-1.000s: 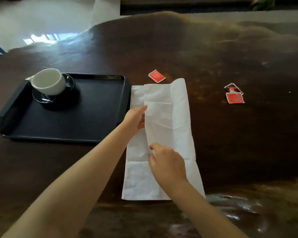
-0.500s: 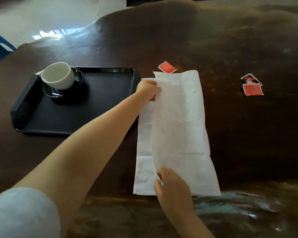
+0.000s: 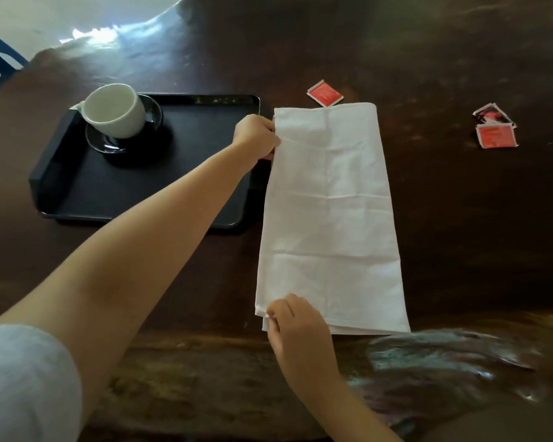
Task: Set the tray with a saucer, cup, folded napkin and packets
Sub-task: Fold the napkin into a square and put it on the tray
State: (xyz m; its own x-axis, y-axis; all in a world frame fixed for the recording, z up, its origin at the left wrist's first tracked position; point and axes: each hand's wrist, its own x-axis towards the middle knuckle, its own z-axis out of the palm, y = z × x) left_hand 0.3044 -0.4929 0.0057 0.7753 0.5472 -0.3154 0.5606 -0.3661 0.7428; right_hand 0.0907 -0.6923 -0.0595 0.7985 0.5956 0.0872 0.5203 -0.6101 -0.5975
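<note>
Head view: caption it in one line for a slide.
Both hands, left and right, pinch a napkin's left edge beside the tray.

A single wide-angle view, worn on the person's head, looks forward and steeply down onto the dark brown glossy wooden table (image 3: 428, 74), near enough that both bare forearms reach in from the bottom edge. The black rectangular plastic tray (image 3: 179, 186) lies left of centre and the long white folded cloth napkin (image 3: 329, 218) at centre. The pale floor shows at the upper left corner.
</note>
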